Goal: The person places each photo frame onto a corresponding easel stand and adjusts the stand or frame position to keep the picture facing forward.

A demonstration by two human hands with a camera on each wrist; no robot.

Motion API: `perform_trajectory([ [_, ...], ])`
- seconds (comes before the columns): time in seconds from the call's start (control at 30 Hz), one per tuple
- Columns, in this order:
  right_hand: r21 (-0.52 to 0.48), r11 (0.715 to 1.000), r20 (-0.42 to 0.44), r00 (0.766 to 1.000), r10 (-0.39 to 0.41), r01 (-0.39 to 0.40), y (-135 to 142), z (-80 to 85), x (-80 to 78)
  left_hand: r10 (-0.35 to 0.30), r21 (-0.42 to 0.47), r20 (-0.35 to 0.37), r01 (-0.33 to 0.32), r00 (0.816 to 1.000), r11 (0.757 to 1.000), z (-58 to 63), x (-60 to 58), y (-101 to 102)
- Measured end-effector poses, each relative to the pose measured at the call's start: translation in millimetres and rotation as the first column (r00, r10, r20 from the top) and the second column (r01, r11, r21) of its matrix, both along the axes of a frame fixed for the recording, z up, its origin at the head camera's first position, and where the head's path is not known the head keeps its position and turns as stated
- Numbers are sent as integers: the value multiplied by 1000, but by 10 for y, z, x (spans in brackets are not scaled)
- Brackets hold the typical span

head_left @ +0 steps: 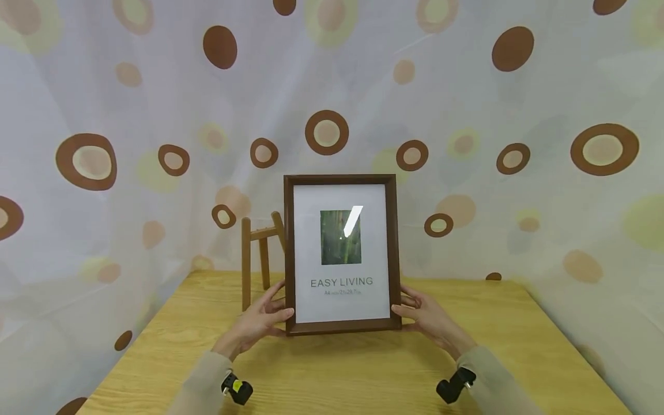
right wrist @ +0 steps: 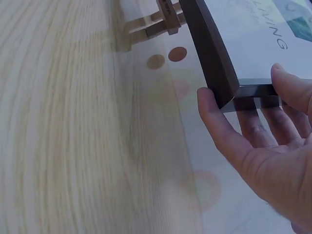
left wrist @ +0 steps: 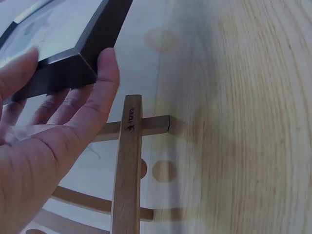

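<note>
A dark brown picture frame (head_left: 340, 328) stands upright between both hands in the head view, its face with a green picture and the words EASY LIVING turned toward me. At its lower left corner my left hand (head_left: 259, 319) grips the edge, thumb on the front and fingers behind. My right hand (head_left: 429, 319) holds the lower right corner the same way. The right wrist view shows fingers curled around the frame's corner (right wrist: 214, 53). Behind the frame's left side stands a small wooden easel (head_left: 246, 265), partly hidden by it; its leg (left wrist: 126, 165) shows below the left hand.
A light wooden table (head_left: 332, 380) lies under the hands. White curtains (head_left: 467, 104) with brown and beige circles hang behind and along both sides. Each wrist wears a black camera, one on the left (head_left: 238, 389) and one on the right (head_left: 455, 385).
</note>
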State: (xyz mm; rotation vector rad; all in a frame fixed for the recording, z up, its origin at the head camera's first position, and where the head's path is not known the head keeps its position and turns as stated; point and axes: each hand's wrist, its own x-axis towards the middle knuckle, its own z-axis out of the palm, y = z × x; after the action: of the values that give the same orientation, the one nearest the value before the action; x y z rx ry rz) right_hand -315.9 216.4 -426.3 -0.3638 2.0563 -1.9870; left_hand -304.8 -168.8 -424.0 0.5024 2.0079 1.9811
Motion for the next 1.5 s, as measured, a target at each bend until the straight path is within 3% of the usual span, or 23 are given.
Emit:
perform_trajectory([
  [0.13,-13,1000,-17,999,-28,28,-113,14,-75,55,-3,-33,-55,998,998,7,-8,-85],
  [0.33,-64,998,-8,1000,14,-14,-284,-59,-137,110,-24,-42,-111,993,994,-20,37,-239],
  [0.53,-45,999,-32,999,17,-18,-458,-48,-153,142,-6,-35,-142,989,990,-16,96,-393],
  [0.7,-26,999,-61,998,29,-31,-601,1,-225,192,-11,-31,-192,981,981,5,75,-511],
  [0.97,-60,997,-42,998,36,-39,-679,-24,-340,200,-22,-40,-201,979,979,22,71,-594],
  [1.27,-31,997,-78,995,66,-68,-861,-35,-439,185,62,-30,-183,982,981,3,70,-733],
  [1.5,-82,992,-84,992,91,-97,-969,10,-476,188,78,-51,-184,981,980,-12,73,-821],
])
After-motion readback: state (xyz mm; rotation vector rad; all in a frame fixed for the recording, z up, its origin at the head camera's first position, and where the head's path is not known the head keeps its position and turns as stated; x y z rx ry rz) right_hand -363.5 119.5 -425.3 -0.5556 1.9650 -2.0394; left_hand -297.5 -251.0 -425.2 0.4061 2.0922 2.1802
